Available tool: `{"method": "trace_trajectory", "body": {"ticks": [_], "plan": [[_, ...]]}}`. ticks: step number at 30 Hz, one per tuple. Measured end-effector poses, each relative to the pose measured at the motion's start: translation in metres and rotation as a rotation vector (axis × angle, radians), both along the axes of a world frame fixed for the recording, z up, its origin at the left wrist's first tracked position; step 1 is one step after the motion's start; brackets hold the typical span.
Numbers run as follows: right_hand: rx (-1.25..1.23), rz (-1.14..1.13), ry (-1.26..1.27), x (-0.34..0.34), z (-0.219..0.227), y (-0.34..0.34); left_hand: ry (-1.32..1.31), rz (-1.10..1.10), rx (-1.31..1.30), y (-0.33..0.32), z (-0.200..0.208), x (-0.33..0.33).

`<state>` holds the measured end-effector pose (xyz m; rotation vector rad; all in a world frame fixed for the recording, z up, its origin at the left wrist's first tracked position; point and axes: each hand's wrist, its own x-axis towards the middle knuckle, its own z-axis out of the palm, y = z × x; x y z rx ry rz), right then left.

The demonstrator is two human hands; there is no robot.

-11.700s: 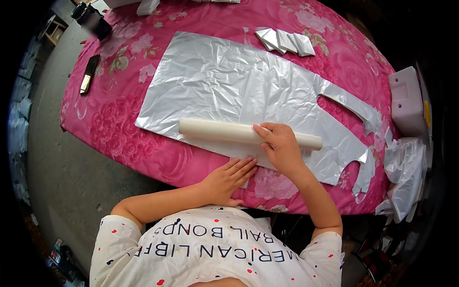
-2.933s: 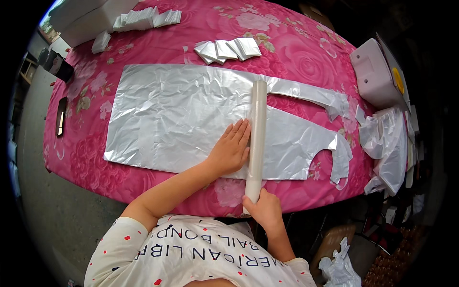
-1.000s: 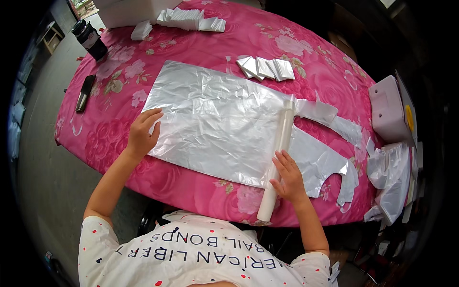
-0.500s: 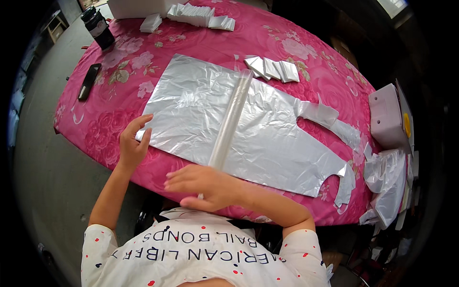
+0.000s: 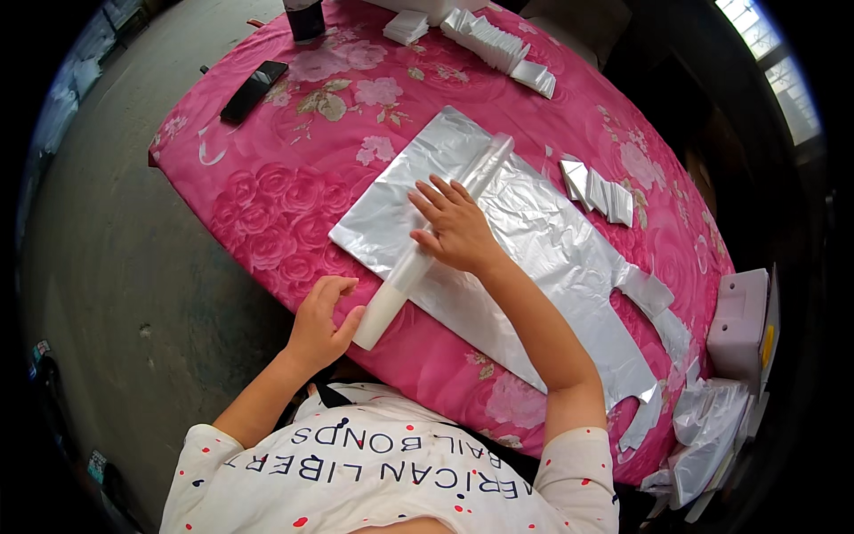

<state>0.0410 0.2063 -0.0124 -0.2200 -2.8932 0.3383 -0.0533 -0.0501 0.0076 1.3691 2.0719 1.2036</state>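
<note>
Silvery-white plastic T-shirt bags [image 5: 569, 258] lie flat on the table, handle loops pointing to the lower right. Across them, near the straight end, rests a pale, shiny tube [image 5: 398, 289]; its near end sticks out past the bags' edge. My right hand [image 5: 452, 230] lies over the middle of this tube with its fingers spread. Beside the tube's near end is my left hand [image 5: 325, 325], thumb and fingers curved and apart, holding nothing. I cannot tell whether its fingertips touch the tube.
A pink floral cloth [image 5: 276, 214] covers the table. A black phone [image 5: 253, 92] and a dark jar [image 5: 306, 25] are at the far left. Folded white packets [image 5: 485, 40] line the back; several more packets [image 5: 609, 196] sit beyond the bags. A whitish box [image 5: 740, 325] and crumpled plastic [image 5: 707, 414] stand right.
The tube has shifted toward the bags' straight end and toward me. My right hand has gone from the table's near edge onto the tube. My left hand has left the bags' corner. The view has turned.
</note>
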Motion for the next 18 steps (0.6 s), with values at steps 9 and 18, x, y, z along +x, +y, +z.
{"method": "trace_trajectory", "body": {"ticks": [9,18], "plan": [[-0.555,-0.849,0.626,-0.096,-0.021,-0.053,0.189,0.096,-0.257,0.016,-0.009,-0.017],[-2.159,-0.095,0.84,-0.006,0.061,-0.054,-1.758,-0.609,-0.138,0.015,0.004,0.011]]}}
